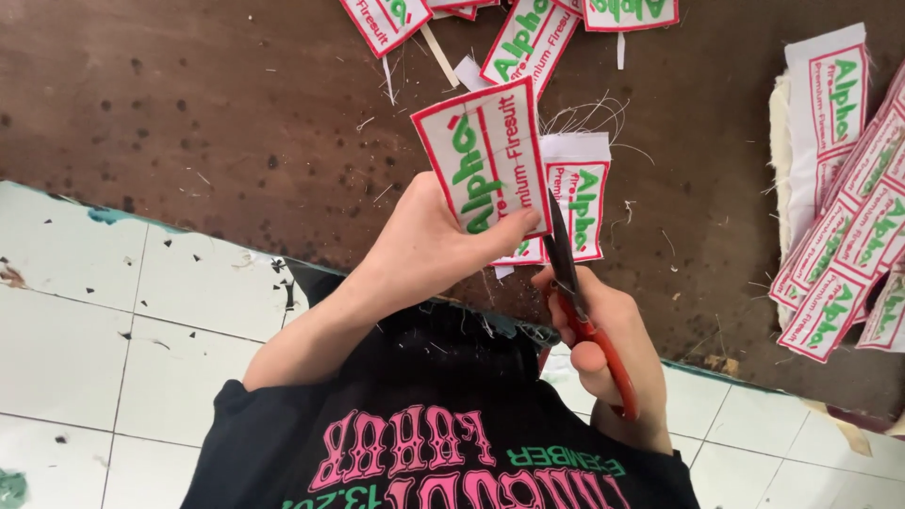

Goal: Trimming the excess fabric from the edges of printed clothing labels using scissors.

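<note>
My left hand (424,250) pinches a white embroidered patch (483,155) with a red border and green lettering, holding it upright above the dark brown table (207,113). My right hand (613,349) grips red-handled scissors (577,297); their dark blades point up along the patch's right edge. Just behind the blades hangs a strip of joined patches (577,193) with loose threads at its top.
Several cut patches (528,33) lie at the table's far edge. A stack of uncut patch strips (848,217) sits at the right. Thread scraps litter the tabletop. White floor tiles (104,311) show below the table's near edge, and my black shirt fills the bottom.
</note>
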